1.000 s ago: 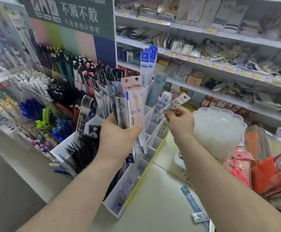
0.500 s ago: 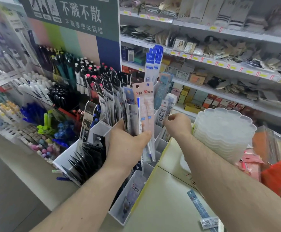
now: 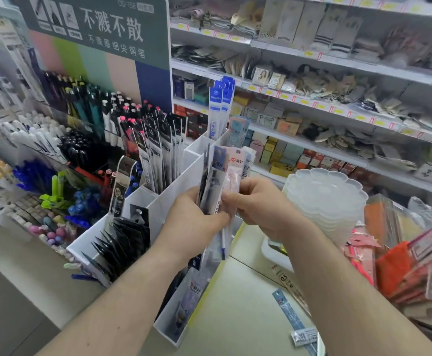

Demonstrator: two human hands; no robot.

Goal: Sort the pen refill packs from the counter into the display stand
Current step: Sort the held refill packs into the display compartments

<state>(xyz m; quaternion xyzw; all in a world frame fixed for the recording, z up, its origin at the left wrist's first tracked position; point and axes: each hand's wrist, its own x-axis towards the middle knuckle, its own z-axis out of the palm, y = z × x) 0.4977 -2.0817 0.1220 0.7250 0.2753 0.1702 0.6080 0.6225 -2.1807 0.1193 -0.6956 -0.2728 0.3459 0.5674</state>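
Note:
My left hand (image 3: 194,222) grips a fanned bundle of pen refill packs (image 3: 221,176), held upright over the white display stand (image 3: 173,196). My right hand (image 3: 258,204) has come up against the bundle and pinches the pink pack (image 3: 234,173) at its right side. The stand is a stepped set of white compartments holding black and blue refill packs, with tall blue packs (image 3: 218,109) at the back. Two more refill packs (image 3: 290,313) lie flat on the counter (image 3: 235,317) by my right forearm.
A stack of clear scalloped trays (image 3: 325,199) stands right of the stand. Pink and orange packaged goods (image 3: 395,265) pile up at the far right. Pen racks (image 3: 55,155) fill the left side. Shelves of small goods (image 3: 312,98) run behind.
My right hand has let go of the small pack it carried to the stand's back compartments. It has come back to the bundle in my left hand and now pinches the pink pack.

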